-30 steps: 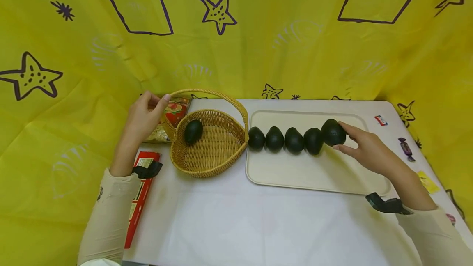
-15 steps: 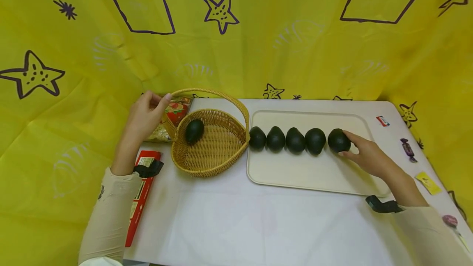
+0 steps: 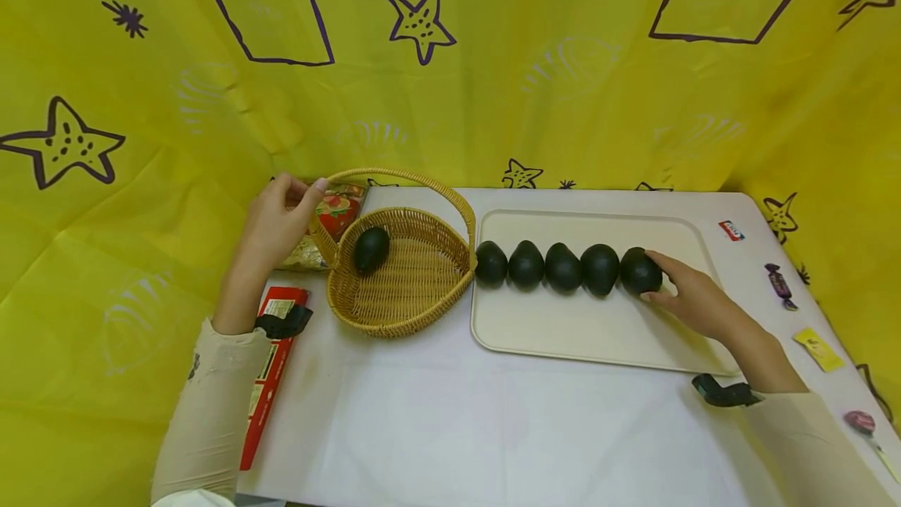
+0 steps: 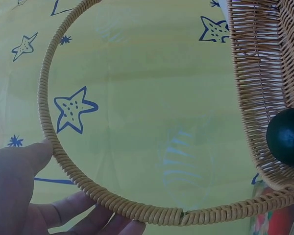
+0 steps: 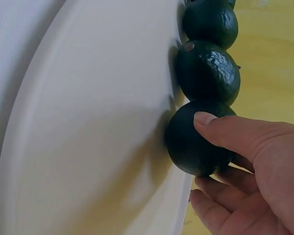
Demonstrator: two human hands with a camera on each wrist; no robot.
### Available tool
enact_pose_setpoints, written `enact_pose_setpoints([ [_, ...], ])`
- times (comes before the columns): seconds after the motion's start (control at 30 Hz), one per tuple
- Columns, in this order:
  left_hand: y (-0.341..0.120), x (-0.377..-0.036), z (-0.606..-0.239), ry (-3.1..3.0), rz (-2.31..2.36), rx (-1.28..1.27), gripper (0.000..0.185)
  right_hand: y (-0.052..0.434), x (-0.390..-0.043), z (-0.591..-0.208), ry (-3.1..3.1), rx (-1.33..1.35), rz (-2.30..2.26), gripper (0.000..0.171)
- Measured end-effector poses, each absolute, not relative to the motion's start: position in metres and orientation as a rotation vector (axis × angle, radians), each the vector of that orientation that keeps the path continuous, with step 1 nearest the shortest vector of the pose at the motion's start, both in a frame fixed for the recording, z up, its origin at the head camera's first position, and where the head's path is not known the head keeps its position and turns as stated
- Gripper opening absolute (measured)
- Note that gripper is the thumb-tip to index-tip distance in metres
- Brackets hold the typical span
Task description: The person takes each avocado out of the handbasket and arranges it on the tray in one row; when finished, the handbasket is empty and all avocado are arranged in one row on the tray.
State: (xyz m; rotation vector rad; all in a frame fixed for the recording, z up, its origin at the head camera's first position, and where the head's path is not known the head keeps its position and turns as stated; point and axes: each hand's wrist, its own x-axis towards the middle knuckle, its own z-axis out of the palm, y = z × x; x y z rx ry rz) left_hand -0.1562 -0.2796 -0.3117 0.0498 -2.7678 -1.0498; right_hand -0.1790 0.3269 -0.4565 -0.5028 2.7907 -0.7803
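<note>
A: What is sitting on the table (image 3: pixel 436 429)?

B: A white table is standing against a yellow star-printed curtain (image 3: pixel 450 84). The biggest container, a cream tray (image 3: pixel 591 327), is lying on the right half. Five dark avocados are sitting in a row along its far part, touching one another.

A: And the other container?

B: A wicker basket (image 3: pixel 408 288) with a tall hoop handle (image 3: pixel 422 178) is sitting just left of the tray. One avocado (image 3: pixel 370 249) is lying inside it, against the left wall.

A: What are the hands doing?

B: The right hand (image 3: pixel 693 297) is curling thumb and fingers around the end avocado (image 3: pixel 639 271), the rightmost in the row, which is resting on the tray. The left hand (image 3: pixel 271 224) is pinching the handle at its left end, thumb on top and fingers below.

A: Anything smaller?

B: A red packet (image 3: pixel 266 382) is lying under the left forearm, a printed bag (image 3: pixel 331 213) is behind the basket, and wrapped sweets (image 3: pixel 780 285) are lying along the right edge.
</note>
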Motion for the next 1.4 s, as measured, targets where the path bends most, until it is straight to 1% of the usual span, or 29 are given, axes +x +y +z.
enact_pose_setpoints([
  [0.2, -0.279, -0.156, -0.312, -2.762, -1.05, 0.05, 0.063, 0.326, -0.177, -0.455, 2.771, -0.483, -0.821, 0.087],
  [0.43, -0.279, -0.155, -0.312, -2.759, -1.054, 0.054, 0.063, 0.326, -0.174, -0.456, 2.782, -0.485, -0.846, 0.086],
  [0.7, -0.279, -0.154, -0.312, -2.755, -1.053, 0.06, 0.062, 0.326, -0.172, -0.454, 2.798, -0.487, -0.835, 0.091],
  [1.1, -0.28, -0.156, -0.313, -2.771, -1.048, 0.051, 0.066, 0.323, -0.167, -0.447, 2.867, -0.53, -0.808, 0.09],
  [1.2, -0.28, -0.157, -0.313, -2.767, -1.039, 0.048, 0.066, 0.316, -0.164, -0.437, 2.875, -0.537, -0.79, 0.091],
  [1.3, -0.28, -0.157, -0.313, -2.76, -1.043, 0.051, 0.068, 0.297, -0.16, -0.42, 2.83, -0.536, -0.799, 0.093],
  [1.4, -0.28, -0.158, -0.313, -2.755, -1.051, 0.052, 0.069, 0.268, -0.152, -0.403, 2.78, -0.6, -0.823, 0.089],
])
